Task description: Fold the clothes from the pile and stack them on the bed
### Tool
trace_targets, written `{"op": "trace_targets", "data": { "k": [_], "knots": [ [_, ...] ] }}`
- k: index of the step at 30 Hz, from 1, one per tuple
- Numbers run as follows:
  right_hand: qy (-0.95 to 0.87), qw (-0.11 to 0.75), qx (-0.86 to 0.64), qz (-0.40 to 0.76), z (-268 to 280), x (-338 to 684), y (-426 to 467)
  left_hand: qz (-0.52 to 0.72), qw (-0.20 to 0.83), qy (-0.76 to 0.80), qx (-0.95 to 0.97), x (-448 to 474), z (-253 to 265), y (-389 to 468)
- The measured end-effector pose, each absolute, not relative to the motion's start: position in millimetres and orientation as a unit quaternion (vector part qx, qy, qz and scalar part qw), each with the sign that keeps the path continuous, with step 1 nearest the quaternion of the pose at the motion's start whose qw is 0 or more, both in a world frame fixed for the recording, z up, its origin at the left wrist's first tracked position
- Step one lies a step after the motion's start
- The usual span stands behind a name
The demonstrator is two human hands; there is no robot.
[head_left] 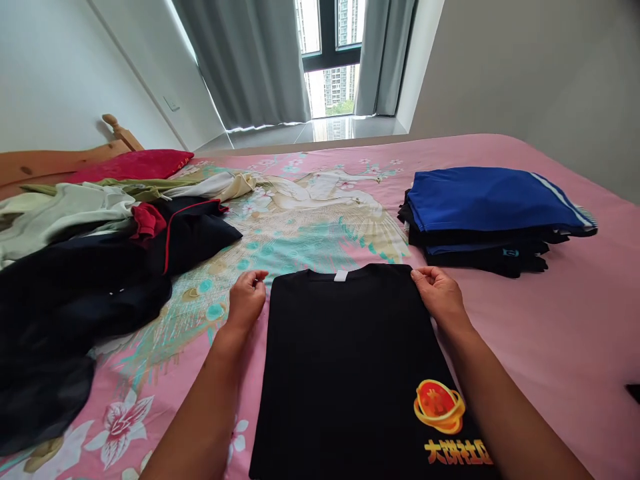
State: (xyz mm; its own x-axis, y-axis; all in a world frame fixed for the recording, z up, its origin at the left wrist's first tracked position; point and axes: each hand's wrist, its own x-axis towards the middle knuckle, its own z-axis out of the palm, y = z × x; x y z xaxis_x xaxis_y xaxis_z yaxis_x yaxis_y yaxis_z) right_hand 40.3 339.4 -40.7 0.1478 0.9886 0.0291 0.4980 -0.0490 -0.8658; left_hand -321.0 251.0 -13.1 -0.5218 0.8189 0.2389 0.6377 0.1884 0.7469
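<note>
1. Over on the left, a loose heap of clothes (90, 207) sprawls across the bed, pale pieces on top, dark ones spilling toward the near side, and a navy garment with red piping (195, 230) pokes out toward the middle.
2. Behind that heap, a red pillow (135, 163) leans in by the wooden headboard (45, 163).
3. To the right, there's a folded stack (490, 200), bright blue with a white stripe on top, darker layers underneath, sitting just beyond the right hand (440, 290).
4. At the back, grey curtains (245, 67) flank a tall window (329, 30).
5. Now the room: patterned bedding (330, 230) spreads between heap and stack, and plain pink sheet (545, 333) runs from the right forearm out toward the bed's right side, where a small dark object (634, 392) just peeks in.
6. And centre stage, right in front of the person, the black T-shirt (345, 360) lies flat on the bed, sides straight, collar facing away, white neck label (341, 276) showing.
7. Its orange-and-yellow print (440, 407) sits lower right, the lettering's end tucked behind the forearm.
8. Right thumb and fingers pinch the far right corner; the left hand (247, 297) curls just beside the far left one, and whether its fingertips meet, you can't tell.
</note>
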Motion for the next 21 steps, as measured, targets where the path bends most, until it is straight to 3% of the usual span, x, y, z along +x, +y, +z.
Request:
{"op": "trace_targets", "data": {
  "k": [4, 9, 11, 21],
  "knots": [
    [-0.714, 0.378, -0.569, 0.153, -8.0, 24.0, 314.8, 0.306, 0.062, 0.708, 0.633, -282.3, -2.2, 235.9],
    [-0.815, 0.111, -0.554, 0.131, -30.5, 13.7, 313.8, 0.129, 0.105, 0.775, 0.610, -265.4, -32.8, 238.9],
    [-0.798, 0.053, -0.585, 0.131, -43.1, 18.7, 321.4, 0.113, 0.105, 0.784, 0.602, -271.1, -43.2, 239.3],
    [-0.821, 0.040, -0.557, 0.115, -19.8, 16.0, 307.2, 0.130, 0.029, 0.742, 0.657, -269.3, -30.8, 232.1]
  ]
}}
